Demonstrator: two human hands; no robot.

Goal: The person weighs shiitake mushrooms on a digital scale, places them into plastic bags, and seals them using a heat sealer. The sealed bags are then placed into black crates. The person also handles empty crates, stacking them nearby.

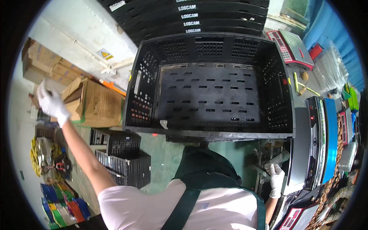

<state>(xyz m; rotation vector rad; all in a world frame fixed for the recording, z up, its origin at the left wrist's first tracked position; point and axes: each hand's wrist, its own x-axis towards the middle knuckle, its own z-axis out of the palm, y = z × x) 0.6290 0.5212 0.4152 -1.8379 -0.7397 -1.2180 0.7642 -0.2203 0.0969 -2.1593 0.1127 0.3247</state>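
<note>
My left hand (51, 102), in a white glove, is stretched far out to the left, above and beside an opened cardboard box (100, 103). It looks slightly blurred, its fingers loosely apart, and I see nothing in it. Low on the right, my right hand (276, 175), also gloved in white, is at the edge of the worktable beside a black vacuum sealer (300, 149). Its fingers are curled near some clear plastic (276, 158); whether they grip it is unclear. Before me stands a large black plastic crate (210, 133) with a small pale scrap (164, 124) on its slotted floor.
Stacked black crates (189, 17) rise behind the large one. A digital scale (296, 47), clear plastic bags (329, 69) and a brown root piece (304, 75) lie at the right. Smaller black crates (129, 169) and a pallet jack (59, 166) stand on the floor at left.
</note>
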